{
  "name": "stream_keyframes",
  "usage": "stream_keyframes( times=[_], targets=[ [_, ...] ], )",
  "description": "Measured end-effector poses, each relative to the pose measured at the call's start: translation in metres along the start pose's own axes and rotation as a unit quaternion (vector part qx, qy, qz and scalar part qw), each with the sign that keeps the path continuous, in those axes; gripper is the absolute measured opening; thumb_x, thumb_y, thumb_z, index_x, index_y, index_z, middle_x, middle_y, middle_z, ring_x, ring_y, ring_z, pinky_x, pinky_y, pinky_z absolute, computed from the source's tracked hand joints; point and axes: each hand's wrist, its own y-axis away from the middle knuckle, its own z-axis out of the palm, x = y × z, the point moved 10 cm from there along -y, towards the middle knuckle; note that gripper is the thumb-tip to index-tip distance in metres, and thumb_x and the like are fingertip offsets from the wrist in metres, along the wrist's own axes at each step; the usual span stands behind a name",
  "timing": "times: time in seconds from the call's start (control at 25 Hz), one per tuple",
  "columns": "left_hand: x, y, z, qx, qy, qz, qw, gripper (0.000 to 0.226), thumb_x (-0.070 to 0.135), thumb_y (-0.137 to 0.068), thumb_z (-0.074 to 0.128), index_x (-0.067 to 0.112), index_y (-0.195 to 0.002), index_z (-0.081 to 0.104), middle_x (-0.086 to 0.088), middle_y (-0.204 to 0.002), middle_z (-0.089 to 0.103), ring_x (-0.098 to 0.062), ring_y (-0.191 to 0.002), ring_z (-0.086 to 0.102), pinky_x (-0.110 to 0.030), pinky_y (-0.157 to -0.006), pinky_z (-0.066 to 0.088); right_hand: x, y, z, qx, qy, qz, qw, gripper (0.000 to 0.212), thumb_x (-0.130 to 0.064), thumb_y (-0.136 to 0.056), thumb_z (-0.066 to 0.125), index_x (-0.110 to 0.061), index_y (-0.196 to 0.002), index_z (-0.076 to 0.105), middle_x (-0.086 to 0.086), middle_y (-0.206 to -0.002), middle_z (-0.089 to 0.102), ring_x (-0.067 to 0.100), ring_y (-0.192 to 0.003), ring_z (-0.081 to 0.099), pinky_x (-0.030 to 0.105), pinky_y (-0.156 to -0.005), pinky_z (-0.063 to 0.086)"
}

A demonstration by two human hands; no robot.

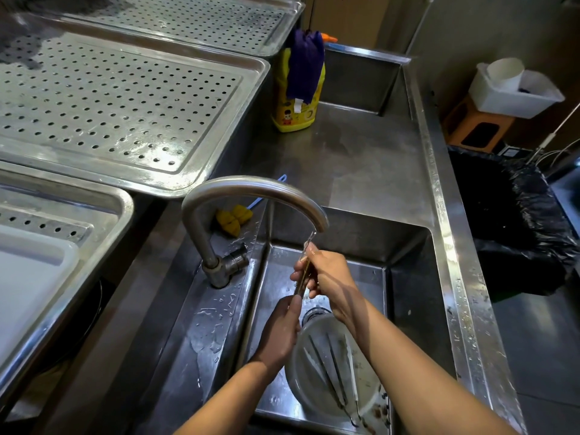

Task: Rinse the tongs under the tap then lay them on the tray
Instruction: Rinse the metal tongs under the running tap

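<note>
Thin metal tongs [305, 271] stand nearly upright under the spout of the curved steel tap [251, 188], with water running onto their top end. My right hand [326, 274] grips them near the upper part. My left hand [282, 328] holds their lower end. Both hands are above the sink [408, 277]. A perforated steel tray [103, 98] lies on the counter to the upper left, apart from my hands.
A white bowl [314, 387] in the sink holds several more thin tongs. A yellow detergent bottle [295, 114] with a purple cloth stands behind the sink. Yellow sponge pieces [232, 219] lie by the tap. A black-lined bin [508, 227] is on the right.
</note>
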Motion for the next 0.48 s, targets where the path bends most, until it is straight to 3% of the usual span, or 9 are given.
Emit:
stream_keyframes(
  times=[0.08, 0.16, 0.24, 0.36, 0.48],
  targets=[
    [0.012, -0.003, 0.001, 0.001, 0.056, -0.003, 0.998, 0.046, 0.06, -0.099, 0.035, 0.027, -0.074, 0.056, 0.003, -0.06, 0.047, -0.01, -0.049, 0.04, -0.024, -0.047, 0.031, 0.002, 0.006, 0.011, -0.026, 0.035, -0.027, 0.999, 0.015, -0.015, -0.097, 0.061, -0.002, -0.092, 0.067, 0.011, -0.074, 0.072, 0.013, -0.051, 0.057, 0.024, -0.041, 0.047],
    [0.024, -0.007, 0.003, -0.006, 0.102, 0.007, 0.995, 0.053, 0.063, -0.095, 0.032, 0.022, -0.069, 0.052, 0.007, -0.052, 0.045, -0.008, -0.043, 0.035, -0.019, -0.039, 0.026, 0.009, 0.012, 0.019, -0.047, 0.032, -0.016, 0.998, 0.023, -0.022, -0.1, 0.057, -0.002, -0.094, 0.068, 0.005, -0.066, 0.069, 0.012, -0.047, 0.054, 0.025, -0.04, 0.046],
    [0.03, -0.011, 0.012, -0.039, 0.136, 0.009, 0.99, 0.054, 0.064, -0.096, 0.029, 0.023, -0.068, 0.048, 0.009, -0.051, 0.046, -0.006, -0.042, 0.033, -0.019, -0.038, 0.023, 0.008, 0.008, 0.01, -0.013, 0.018, -0.002, 1.0, 0.034, -0.031, -0.103, 0.052, -0.004, -0.089, 0.069, 0.009, -0.062, 0.066, 0.014, -0.043, 0.049, 0.026, -0.039, 0.041],
    [0.026, -0.014, 0.017, -0.058, 0.154, -0.015, 0.986, 0.059, 0.073, -0.089, 0.033, 0.025, -0.06, 0.052, 0.004, -0.054, 0.042, -0.011, -0.043, 0.034, -0.023, -0.04, 0.019, 0.004, 0.01, 0.006, -0.02, 0.001, -0.023, 1.0, 0.013, -0.006, -0.094, 0.053, -0.007, -0.097, 0.066, 0.015, -0.079, 0.066, 0.017, -0.051, 0.051, 0.031, -0.045, 0.042],
    [0.017, -0.017, 0.016, -0.057, 0.203, -0.031, 0.977, 0.055, 0.073, -0.087, 0.04, 0.029, -0.082, 0.072, 0.002, -0.058, 0.047, -0.011, -0.044, 0.042, -0.022, -0.044, 0.021, 0.017, 0.022, 0.007, -0.071, -0.002, -0.028, 0.997, 0.025, -0.002, -0.082, 0.055, -0.016, -0.091, 0.074, 0.007, -0.073, 0.067, 0.018, -0.057, 0.061, 0.03, -0.05, 0.051]
  ],
)
